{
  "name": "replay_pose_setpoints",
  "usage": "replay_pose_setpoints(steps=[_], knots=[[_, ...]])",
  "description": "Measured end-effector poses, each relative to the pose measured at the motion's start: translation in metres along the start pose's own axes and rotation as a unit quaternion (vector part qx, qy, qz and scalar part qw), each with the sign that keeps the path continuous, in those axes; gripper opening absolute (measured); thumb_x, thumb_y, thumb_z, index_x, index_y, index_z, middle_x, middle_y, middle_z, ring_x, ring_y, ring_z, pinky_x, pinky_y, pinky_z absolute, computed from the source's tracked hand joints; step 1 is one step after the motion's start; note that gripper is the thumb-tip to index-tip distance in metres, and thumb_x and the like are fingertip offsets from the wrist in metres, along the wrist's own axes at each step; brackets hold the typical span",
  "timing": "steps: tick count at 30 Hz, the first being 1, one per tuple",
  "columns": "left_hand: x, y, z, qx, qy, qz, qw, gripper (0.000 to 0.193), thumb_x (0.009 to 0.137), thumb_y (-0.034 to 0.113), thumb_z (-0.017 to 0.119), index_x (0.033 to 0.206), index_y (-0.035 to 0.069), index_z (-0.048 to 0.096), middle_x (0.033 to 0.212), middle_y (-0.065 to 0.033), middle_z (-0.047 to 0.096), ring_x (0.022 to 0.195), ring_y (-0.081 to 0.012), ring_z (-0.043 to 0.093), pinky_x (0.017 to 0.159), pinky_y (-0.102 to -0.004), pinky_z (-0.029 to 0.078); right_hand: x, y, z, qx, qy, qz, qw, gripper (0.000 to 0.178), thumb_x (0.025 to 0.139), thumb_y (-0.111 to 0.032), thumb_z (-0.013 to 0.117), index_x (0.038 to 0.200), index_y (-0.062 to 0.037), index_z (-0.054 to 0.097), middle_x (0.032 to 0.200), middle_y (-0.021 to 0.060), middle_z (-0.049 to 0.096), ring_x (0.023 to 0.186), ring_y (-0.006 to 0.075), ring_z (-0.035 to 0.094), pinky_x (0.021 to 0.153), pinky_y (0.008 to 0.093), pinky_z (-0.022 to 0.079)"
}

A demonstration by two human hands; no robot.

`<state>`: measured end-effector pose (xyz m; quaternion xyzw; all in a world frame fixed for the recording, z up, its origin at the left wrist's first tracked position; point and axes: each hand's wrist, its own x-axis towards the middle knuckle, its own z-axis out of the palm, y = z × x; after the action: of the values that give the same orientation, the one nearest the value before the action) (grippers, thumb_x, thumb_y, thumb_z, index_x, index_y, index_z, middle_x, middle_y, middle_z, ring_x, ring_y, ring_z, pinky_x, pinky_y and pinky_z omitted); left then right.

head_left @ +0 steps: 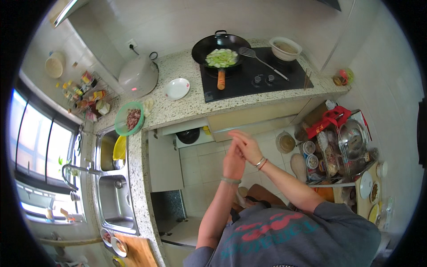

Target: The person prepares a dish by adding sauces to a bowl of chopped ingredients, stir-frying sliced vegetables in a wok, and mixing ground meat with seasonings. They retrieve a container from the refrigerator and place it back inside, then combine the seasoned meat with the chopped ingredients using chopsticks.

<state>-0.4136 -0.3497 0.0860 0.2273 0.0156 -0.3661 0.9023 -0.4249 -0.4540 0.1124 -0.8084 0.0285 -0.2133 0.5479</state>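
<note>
My left hand (233, 165) and my right hand (249, 147) are pressed together in front of my body, over the floor and short of the counter. The right fingers are stretched out and lie across the left hand, hiding part of its fingers. Neither hand holds a thing that I can see. Beyond them, on the black cooktop (267, 82), a wok (207, 48) holds pale green sliced vegetables (221, 58). A slotted spatula (266, 62) rests with its head by the wok's rim and its handle across the cooktop.
A white bowl (297, 53) stands at the cooktop's back right. Left of the wok are a small plate (177, 88), a rice cooker (138, 75) and a green basin (119, 119) of chopped meat. A cabinet door (164, 162) hangs open below. A packed rack (331, 151) stands right.
</note>
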Motion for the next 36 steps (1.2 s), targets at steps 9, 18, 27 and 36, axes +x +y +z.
replay_pose_setpoints(steps=[9,18,27,36], knots=[[0.126,-0.097,0.083,0.096,0.012,-0.172,0.980,0.041,0.100,0.030,0.045,0.135,0.008,0.046,0.132,-0.0053,0.053,0.121,-0.0184,0.049,0.103,-0.0348,0.038,0.041,0.099,-0.164,0.041,0.173,0.235,0.956,0.022,0.091,-0.020,0.062,0.101,-0.0026,0.069,0.083,0.0076,0.067,0.071,0.0137,0.062,0.065,0.0263,0.049],[0.309,-0.263,0.100,0.013,0.039,-0.224,0.974,0.049,0.100,0.024,0.044,0.144,0.005,0.033,0.145,-0.0125,0.039,0.132,-0.0269,0.038,0.111,-0.0411,0.033,0.136,0.279,-0.370,-0.356,0.111,0.131,0.919,0.023,0.087,-0.011,0.057,0.108,-0.0076,0.064,0.106,0.0142,0.063,0.088,0.0329,0.063,0.076,0.0419,0.052],[0.442,-0.341,0.141,0.015,0.181,-0.166,0.969,0.045,0.098,0.029,0.051,0.137,0.011,0.040,0.132,-0.0078,0.048,0.120,-0.0232,0.046,0.103,-0.0388,0.038,0.215,0.351,-0.439,-0.610,-0.133,0.033,0.781,0.036,0.084,-0.010,0.056,0.120,-0.0083,0.053,0.131,0.0075,0.047,0.106,0.0260,0.057,0.084,0.0415,0.048],[0.482,-0.356,0.131,-0.018,0.164,-0.151,0.975,0.023,0.097,0.028,0.053,0.116,0.016,0.057,0.109,0.0007,0.059,0.100,-0.0166,0.054,0.087,-0.0345,0.044,0.232,0.368,-0.453,-0.580,-0.243,-0.090,0.772,0.023,0.080,-0.013,0.059,0.103,-0.0097,0.056,0.109,0.0062,0.053,0.098,0.0254,0.056,0.084,0.0391,0.048]])
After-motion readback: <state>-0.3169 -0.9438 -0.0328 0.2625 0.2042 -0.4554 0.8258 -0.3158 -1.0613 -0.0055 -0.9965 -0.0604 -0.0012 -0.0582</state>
